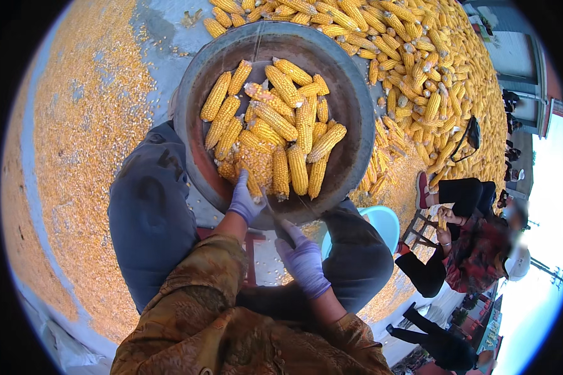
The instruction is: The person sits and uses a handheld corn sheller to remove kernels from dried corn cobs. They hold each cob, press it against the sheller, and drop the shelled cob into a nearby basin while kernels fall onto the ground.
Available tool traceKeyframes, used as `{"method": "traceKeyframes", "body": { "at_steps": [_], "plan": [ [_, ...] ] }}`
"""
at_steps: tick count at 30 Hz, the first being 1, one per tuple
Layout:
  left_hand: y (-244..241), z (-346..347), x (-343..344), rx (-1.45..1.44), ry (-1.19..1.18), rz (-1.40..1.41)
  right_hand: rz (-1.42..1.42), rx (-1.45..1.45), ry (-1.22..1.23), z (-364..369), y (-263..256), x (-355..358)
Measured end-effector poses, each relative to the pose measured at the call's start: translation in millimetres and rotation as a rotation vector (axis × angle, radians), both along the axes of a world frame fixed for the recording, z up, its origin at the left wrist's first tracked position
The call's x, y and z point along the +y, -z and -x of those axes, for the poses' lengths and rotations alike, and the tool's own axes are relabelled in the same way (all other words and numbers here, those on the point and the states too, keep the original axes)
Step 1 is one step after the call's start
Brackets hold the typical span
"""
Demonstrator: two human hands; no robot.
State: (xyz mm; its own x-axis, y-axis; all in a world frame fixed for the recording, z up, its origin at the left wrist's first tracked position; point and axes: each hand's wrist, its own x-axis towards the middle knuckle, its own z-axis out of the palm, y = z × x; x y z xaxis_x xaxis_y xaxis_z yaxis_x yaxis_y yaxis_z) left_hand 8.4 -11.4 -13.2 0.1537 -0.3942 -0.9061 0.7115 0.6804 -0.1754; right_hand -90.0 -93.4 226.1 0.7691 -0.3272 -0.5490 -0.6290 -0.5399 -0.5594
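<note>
A wide metal basin [353, 117] rests at my knees with several yellow corn cobs [274, 121] and loose kernels [258, 164] in it. My left hand [247, 200], in a pale purple glove, grips one corn cob [250, 182] over the basin's near side. In my gloved right hand [303, 263] is the dark handle of a hand tool [281, 229]. Its narrow metal blade points forward, close to the near end of the held cob. Whether the blade touches the cob, I cannot tell.
A large heap of corn cobs [431, 79] lies ahead and right. Kernels [89, 164] cover the ground at left. A light blue plastic tub [390, 226] stands by my right knee. One person [474, 253] sits at right holding a cob; another person [443, 344] is farther back.
</note>
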Motion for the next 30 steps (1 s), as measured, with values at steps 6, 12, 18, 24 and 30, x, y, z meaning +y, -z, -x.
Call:
{"method": "traceKeyframes", "body": {
  "at_steps": [6,12,18,24,30],
  "plan": [
    [-6,-7,8,0.031,0.024,0.069,-0.011,0.076,0.003,34,-42,11],
    [-16,-12,4,0.029,0.080,0.051,0.030,0.061,0.006,44,-24,24],
    [-15,-11,2,0.028,0.083,0.041,0.090,0.021,-0.065,49,-17,26],
    [-1,-11,1,0.020,0.077,0.079,0.197,0.164,-0.141,33,-24,33],
    [-1,-1,-6,-0.033,0.139,0.024,0.267,0.398,-0.266,-9,-40,46]
  ]
}}
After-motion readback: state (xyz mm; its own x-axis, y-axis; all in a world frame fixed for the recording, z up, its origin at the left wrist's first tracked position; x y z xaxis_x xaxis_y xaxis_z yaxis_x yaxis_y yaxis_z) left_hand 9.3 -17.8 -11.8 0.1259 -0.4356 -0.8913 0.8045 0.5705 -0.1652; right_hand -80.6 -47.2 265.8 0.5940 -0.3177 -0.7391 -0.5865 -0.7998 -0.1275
